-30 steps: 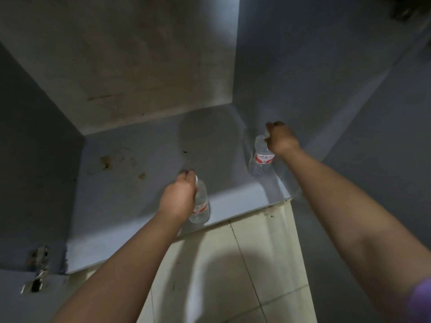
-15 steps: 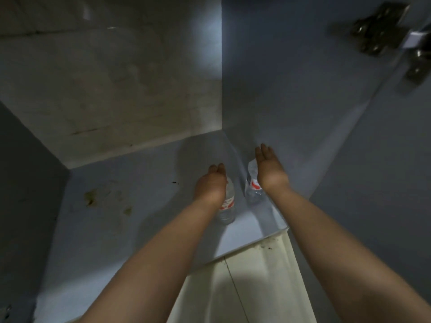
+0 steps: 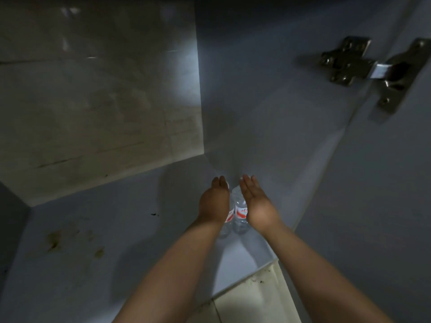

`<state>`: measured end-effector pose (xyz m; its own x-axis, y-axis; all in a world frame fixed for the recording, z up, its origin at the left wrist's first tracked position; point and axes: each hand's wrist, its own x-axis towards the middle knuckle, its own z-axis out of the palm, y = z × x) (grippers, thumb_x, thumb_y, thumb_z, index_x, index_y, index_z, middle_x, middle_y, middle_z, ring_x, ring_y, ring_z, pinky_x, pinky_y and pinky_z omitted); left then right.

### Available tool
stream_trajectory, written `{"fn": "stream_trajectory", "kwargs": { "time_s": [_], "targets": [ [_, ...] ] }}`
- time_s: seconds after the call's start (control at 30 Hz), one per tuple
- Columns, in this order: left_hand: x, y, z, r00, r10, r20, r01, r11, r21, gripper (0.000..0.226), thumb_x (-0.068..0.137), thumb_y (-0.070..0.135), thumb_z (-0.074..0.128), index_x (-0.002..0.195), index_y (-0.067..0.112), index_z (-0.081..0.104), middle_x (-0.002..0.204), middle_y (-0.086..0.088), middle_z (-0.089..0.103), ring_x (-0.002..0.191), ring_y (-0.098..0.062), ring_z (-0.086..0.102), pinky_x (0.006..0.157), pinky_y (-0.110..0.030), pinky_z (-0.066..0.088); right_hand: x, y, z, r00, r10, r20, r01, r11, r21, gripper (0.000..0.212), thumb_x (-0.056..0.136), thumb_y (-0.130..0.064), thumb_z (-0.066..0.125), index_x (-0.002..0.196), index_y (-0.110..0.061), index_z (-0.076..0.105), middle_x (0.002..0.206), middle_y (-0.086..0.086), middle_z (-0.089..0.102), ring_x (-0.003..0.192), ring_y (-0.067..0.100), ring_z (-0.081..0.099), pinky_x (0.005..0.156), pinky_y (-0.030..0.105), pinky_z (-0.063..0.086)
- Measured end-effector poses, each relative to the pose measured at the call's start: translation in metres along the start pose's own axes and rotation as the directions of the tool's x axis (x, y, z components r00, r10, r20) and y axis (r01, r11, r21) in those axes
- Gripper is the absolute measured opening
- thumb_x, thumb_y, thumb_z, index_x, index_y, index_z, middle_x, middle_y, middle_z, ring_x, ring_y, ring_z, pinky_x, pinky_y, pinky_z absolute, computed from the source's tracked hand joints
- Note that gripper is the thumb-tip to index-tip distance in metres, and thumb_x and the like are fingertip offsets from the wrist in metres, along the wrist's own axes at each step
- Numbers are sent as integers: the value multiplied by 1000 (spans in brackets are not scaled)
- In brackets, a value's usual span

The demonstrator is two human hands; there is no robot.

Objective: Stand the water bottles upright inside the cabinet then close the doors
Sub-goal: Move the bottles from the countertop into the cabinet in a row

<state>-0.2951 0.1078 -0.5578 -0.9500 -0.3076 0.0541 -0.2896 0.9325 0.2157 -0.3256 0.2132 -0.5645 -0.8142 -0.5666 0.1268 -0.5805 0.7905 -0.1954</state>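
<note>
Now both clear plastic water bottles w/ red-white labels [image 3: 240, 212] stand upright, touching, by the grey cabinet's right wall [image 3: 268, 127], between left hand [image 3: 214, 203] & right hand [image 3: 257, 206], both flat-open, flanking w/o gripping; doors nxt.

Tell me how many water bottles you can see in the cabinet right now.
2. Both stand upright side by side near the cabinet's right wall: the left bottle mostly hidden behind the left hand, the right bottle beside the right hand. The arms could hide more.
</note>
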Motion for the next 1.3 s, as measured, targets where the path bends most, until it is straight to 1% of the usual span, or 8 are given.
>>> {"fn": "stream_trajectory", "kwargs": {
  "time_s": [0.1, 0.2, 0.27, 0.47, 0.6, 0.73, 1.17, 1.3],
  "targets": [
    [12, -7, 14, 1000, 24, 16, -24, 1000, 11, 64, 21, 20, 96, 78, -4, 78, 73, -20, 76, 38, -15, 68, 29, -15, 44, -2, 1, -3, 999, -4, -50, 5, 999, 35, 73, 75, 17, 58, 141, 10, 28, 153, 26, 23, 142, 41, 23, 115, 32, 31],
    [5, -5, -4, 990, -21, 140, 30, 998, -61, 65, 78, 16, 75, 131, -10, 49, 133, -30, 53, 104, -25, 70, 80, -24, 56, -5, 3, -3, 999, -7, 33, 5, 999, 45, 72, 85, 13, 47, 147, 3, 12, 158, 19, 5, 148, 33, 7, 120, 25, 18],
    [8, -9, 2, 990, 11, 138, -2, 997, -72, 56, 101, 13, 39, 150, 3, 15, 157, -17, 20, 137, -26, 42, 108, -31, 38, -7, 6, -6, 992, -7, 126, 1, 999, 52, 71, 88, 12, 41, 148, -2, 5, 159, 14, -4, 149, 29, -1, 122, 28, 10],
    [-6, -16, -10, 976, 100, 194, -96, 995, -33, 60, 100, 14, 38, 152, 11, 7, 161, -9, 1, 148, -26, 15, 117, -35, 25, -8, 6, -17, 976, 29, 217, 1, 990, -138, 69, 94, -2, 39, 150, -11, -1, 161, 6, -7, 149, 24, -3, 122, 33, 6],
    [-33, -26, -22, 981, 59, 184, -68, 997, 42, 55, 100, 16, 36, 151, 13, 15, 161, -6, 6, 149, -25, 7, 120, -38, 16, -22, -15, -29, 990, 71, 121, -54, 989, -134, 60, 93, -14, 47, 147, -5, 24, 158, 14, 19, 147, 29, 16, 119, 41, 18],
    [-107, -52, -52, 968, -58, 245, 49, 998, 44, 48, 102, 22, 32, 149, 17, 25, 161, -3, 12, 150, -24, 5, 121, -39, 11, -56, -59, -49, 996, 77, 53, -68, 986, -152, 39, 58, -23, 65, 91, -5, 75, 97, 16, 76, 93, 38, 71, 75, 54, 55],
    [-357, -27, -360, 754, -418, 507, 442, 894, 80, 52, 102, 41, 24, 151, 26, 15, 162, 3, 5, 150, -23, -7, 123, -38, 0, -227, -222, -303, 820, -136, 556, 179, 984, -23, 54, 72, -42, 34, 89, -14, 77, 96, 8, 78, 90, 29, 75, 71, 48, 59],
    [-370, -17, -462, 831, -472, 296, 466, 880, 96, 54, 91, 44, 28, 131, 22, 56, 143, -5, 52, 138, -31, 40, 110, -47, 37, -217, -261, -394, 875, -243, 419, 248, 968, 43, 53, 72, -42, 36, 91, -11, 77, 97, 9, 78, 91, 29, 74, 71, 46, 59]
  ]
}}
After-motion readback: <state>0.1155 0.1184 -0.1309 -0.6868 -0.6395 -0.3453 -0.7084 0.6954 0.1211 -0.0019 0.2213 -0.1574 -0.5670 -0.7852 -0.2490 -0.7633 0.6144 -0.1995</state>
